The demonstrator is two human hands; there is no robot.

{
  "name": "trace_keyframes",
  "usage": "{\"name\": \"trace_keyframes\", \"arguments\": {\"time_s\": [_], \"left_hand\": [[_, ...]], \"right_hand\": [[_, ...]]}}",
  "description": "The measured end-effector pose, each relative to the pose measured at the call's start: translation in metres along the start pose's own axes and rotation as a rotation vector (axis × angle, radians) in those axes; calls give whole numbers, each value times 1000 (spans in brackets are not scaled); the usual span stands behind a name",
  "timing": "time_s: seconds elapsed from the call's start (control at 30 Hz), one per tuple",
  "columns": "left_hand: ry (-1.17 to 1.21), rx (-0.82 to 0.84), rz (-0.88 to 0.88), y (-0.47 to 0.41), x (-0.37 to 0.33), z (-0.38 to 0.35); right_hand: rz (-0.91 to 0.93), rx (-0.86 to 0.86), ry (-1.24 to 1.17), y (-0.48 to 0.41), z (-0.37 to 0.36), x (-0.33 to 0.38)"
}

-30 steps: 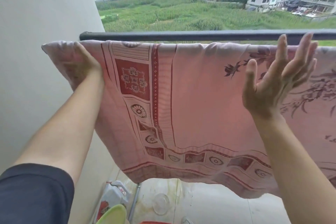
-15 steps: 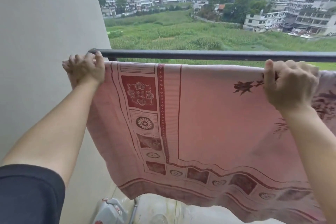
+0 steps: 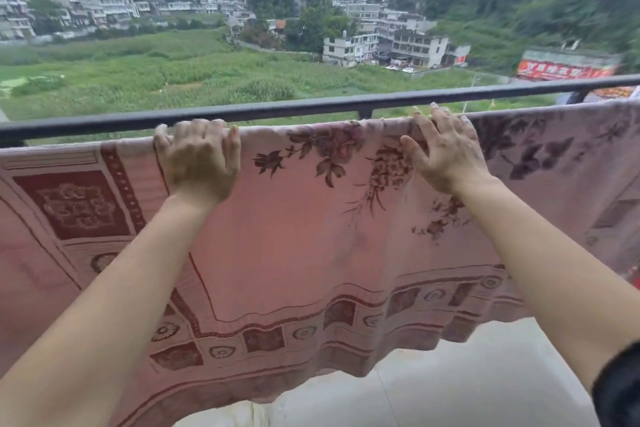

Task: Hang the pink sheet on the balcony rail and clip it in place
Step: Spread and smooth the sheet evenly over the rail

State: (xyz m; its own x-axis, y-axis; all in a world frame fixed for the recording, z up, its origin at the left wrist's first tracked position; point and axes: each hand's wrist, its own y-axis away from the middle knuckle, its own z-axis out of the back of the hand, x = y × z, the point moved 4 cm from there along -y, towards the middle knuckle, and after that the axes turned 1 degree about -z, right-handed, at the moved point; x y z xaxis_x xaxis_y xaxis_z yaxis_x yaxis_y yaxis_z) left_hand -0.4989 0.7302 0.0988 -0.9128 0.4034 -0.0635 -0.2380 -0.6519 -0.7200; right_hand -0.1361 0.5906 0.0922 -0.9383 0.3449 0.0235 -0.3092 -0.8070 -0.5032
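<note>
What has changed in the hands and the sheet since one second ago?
The left hand left the corner of the pink sheet and moved right along the top edge, which its grip now holds. The right hand, open in the air before, came down and lies with spread fingers on the flower print. The sheet still hangs below the black rail.

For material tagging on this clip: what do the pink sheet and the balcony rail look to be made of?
Pink sheet: thin woven cloth, likely cotton, matte; it drapes in soft folds with a printed floral pattern. Balcony rail: probably painted metal, dark grey with slight sheen, straight and rigid.
</note>
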Motion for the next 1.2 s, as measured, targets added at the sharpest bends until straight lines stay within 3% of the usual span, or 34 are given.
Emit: {"name": "trace_keyframes", "arguments": {"time_s": [0.27,0.47,0.77,0.93,1.2], "left_hand": [[96,30,-171,6,-195,-20],[65,116,-145,-16,-349,-51],[74,133,-454,-30,-572,-92],[177,113,-581,-41,-699,-113],[324,81,-766,-59,-924,-152]], "right_hand": [[-39,52,-98,-11,-5,-137],[-24,70,-39,-14,-15,-280],[-56,99,-8,-5,-25,-448],[-230,50,-133,-10,-37,-536],[-539,36,6,-18,-40,-746]]}}
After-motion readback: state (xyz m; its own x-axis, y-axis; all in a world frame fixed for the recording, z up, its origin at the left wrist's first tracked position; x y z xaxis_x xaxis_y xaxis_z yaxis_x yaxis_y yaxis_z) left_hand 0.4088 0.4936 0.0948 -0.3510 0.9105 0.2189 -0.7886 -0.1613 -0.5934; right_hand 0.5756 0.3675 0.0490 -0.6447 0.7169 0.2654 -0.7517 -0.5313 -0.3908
